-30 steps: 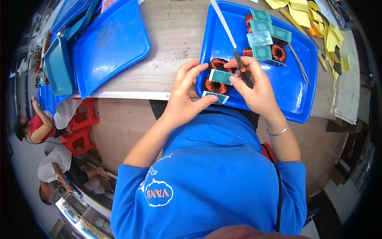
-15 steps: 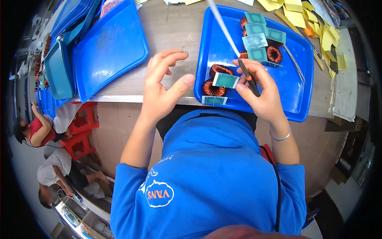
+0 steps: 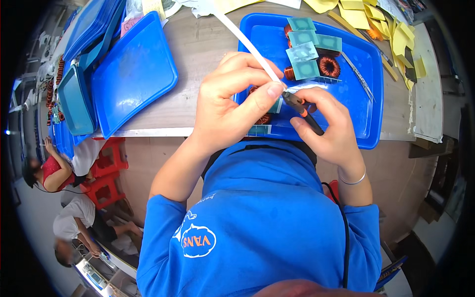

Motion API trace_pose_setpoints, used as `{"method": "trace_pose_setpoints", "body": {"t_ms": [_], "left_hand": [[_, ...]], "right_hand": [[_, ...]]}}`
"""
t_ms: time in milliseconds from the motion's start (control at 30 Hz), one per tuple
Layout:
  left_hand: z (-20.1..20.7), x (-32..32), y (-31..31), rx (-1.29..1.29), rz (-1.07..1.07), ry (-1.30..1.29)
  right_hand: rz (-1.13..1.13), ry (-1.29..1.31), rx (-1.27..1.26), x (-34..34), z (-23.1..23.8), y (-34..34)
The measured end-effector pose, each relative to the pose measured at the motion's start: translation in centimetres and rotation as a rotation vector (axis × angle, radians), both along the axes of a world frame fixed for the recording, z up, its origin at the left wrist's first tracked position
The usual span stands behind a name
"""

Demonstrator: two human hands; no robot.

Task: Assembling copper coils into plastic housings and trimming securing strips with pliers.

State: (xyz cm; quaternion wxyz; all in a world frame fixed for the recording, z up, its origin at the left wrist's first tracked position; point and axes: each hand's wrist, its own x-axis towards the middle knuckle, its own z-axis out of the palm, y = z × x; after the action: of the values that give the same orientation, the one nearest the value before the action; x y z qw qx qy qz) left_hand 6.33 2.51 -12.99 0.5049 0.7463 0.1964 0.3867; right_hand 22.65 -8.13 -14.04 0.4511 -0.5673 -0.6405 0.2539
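My left hand (image 3: 237, 94) pinches a white strip (image 3: 247, 45) near its lower end, thumb against forefinger. The strip slants up and left past the tray's edge. In my right hand (image 3: 331, 123) is a pair of black pliers with orange marks (image 3: 309, 116), its jaws close to my left fingertips and the strip's end. Both hands are over a blue tray (image 3: 378, 99). Copper-wound ring coils (image 3: 328, 66) with green boards (image 3: 306, 69) stand together in its far part. Other coils and boards near the tray's left side are mostly hidden behind my left hand.
Metal tweezers (image 3: 358, 76) lie along the tray's right side. Another blue tray (image 3: 136, 74) rests at the left of the table, beside a teal tray (image 3: 76, 101) and stacked trays. Yellow paper pieces (image 3: 363, 22) cover the far right. Two people sit at the lower left.
My left hand has moved right and pinched the white strip, which beforehand was by the pliers alone. The board by my right fingers is let go. The view has shifted slightly.
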Motion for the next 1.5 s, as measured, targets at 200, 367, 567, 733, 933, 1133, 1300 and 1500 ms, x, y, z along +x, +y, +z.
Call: {"method": "trace_pose_setpoints", "body": {"t_ms": [200,367,567,733,933,1133,1300,1500], "left_hand": [[-0.2,-0.4,0.3,0.044,0.032,-0.033],[-0.7,0.6,-1.6,0.038,-0.275,0.07],[-1.0,0.9,-2.6,-0.027,-0.238,0.031],[-0.8,0.7,-1.3,0.085,-0.257,0.195],[-1.1,3.2,1.4,0.507,0.011,0.577],[-2.5,6.3,1.4,0.721,0.087,0.651],[-3.0,6.6,1.2,0.823,0.017,0.649],[-2.8,6.5,1.9,0.74,-0.013,0.548]], "right_hand": [[0.036,0.132,-0.145,0.7,0.2,-0.6],[0.101,0.601,-0.068,0.6,2.4,0.3],[0.106,0.315,0.067,0.1,3.0,0.3],[-0.036,-0.094,0.263,0.8,3.3,0.1],[-0.444,-0.208,-0.159,4.3,-1.5,-2.6],[-0.404,0.554,-0.101,4.1,0.3,-3.0],[-0.382,0.705,-0.018,4.7,0.6,-2.7],[-0.41,0.729,0.005,4.9,0.0,-2.4]]}}
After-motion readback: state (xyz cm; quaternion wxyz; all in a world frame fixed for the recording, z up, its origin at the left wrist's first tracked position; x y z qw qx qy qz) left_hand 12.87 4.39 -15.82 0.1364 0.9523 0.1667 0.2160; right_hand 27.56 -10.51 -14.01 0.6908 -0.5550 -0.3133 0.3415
